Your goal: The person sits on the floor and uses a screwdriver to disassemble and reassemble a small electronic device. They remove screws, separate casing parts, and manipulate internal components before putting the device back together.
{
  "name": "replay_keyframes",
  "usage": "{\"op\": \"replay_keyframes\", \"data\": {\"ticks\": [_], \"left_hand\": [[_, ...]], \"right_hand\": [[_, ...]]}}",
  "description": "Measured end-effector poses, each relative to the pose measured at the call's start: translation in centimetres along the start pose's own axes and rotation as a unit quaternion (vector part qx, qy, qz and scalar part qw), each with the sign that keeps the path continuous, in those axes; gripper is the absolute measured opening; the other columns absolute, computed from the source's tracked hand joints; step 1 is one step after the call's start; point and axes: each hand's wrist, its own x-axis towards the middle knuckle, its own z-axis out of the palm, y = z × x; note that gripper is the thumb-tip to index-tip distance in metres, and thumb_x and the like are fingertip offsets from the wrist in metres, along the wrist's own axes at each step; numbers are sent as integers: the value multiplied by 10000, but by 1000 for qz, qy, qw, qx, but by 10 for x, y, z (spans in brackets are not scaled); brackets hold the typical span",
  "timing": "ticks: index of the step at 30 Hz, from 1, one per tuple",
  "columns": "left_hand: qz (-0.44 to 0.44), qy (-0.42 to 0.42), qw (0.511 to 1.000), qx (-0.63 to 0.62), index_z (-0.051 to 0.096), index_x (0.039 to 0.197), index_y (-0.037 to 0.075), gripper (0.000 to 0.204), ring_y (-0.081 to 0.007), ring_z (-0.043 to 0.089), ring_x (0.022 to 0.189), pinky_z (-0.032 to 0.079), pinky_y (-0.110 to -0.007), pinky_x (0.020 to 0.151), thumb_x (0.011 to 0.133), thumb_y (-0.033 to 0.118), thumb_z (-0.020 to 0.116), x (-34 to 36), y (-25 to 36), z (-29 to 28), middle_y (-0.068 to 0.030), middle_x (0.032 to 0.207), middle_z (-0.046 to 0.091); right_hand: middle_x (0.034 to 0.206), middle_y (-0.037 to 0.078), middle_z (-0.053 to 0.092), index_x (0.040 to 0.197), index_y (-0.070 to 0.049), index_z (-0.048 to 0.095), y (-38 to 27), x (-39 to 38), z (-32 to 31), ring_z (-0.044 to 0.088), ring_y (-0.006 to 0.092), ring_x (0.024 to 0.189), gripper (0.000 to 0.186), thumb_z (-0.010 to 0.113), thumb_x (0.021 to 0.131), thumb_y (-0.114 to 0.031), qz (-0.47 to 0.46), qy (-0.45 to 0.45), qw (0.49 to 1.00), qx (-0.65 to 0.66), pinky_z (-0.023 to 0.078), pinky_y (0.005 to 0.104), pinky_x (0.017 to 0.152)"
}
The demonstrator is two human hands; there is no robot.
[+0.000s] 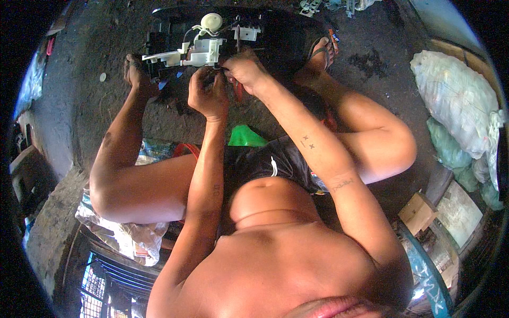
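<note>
A black plastic machine housing [175, 32] lies on the ground between my feet. White plastic parts [205, 54] run along its near side, with a round white disc [211, 21] and thin wires above them. My left hand [209, 95] is closed, its fingertips bent up against the near edge of the white parts. Just to the right, my right hand [245, 71] is also closed, its fingers curled in at the housing's near edge. What either hand pinches is too small or hidden. Something thin and red [238, 92] shows just below the right hand.
My bent legs flank the housing, and my right foot [321, 53] wears a sandal. A green object [246, 136] lies in front of my shorts. Large filled plastic sacks [456, 98] stand at the right. More plastic scraps [350, 6] lie at the far edge; dark ground surrounds everything.
</note>
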Motion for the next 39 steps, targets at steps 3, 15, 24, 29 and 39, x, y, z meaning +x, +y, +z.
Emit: {"op": "replay_keyframes", "data": {"ticks": [3,15,24,29,39], "left_hand": [[-7,-3,1000,-11,710,1023,27,261,-165,700,795,577,-309,748,798,66,836,-1,-7,2,-79,917,757],[7,-1,1000,1,706,997,23,251,-202,704,795,572,-323,755,831,158,838,-3,1,3,-85,905,746],[-4,-15,1000,-26,711,988,31,252,-264,714,806,575,-350,739,752,40,800,-3,1,1,-104,904,718],[1,-10,1000,-3,713,986,38,257,-283,714,832,572,-361,751,747,55,808,0,1,1,-110,909,717],[1,-16,1000,13,706,1000,40,265,-210,695,807,566,-328,777,791,122,848,2,4,-2,-82,926,744]], "right_hand": [[674,-31,596,823,-96,690,5,3,-1,496,78,534,116,727,930,-113,9,-3,997,80,372,275,480],[610,49,621,723,-18,675,-35,6,-7,546,141,476,147,809,779,-35,25,91,954,-285,394,316,435],[747,83,708,867,1,769,-32,1,-6,644,219,643,220,830,765,-185,65,54,973,-213,522,418,596],[692,3,597,868,-65,675,-42,-12,3,526,110,574,61,716,911,-77,34,-35,998,-49,415,289,509],[746,-17,604,910,-83,666,-34,-5,-1,509,80,582,60,713,891,-50,80,-55,994,43,397,265,501]]}}
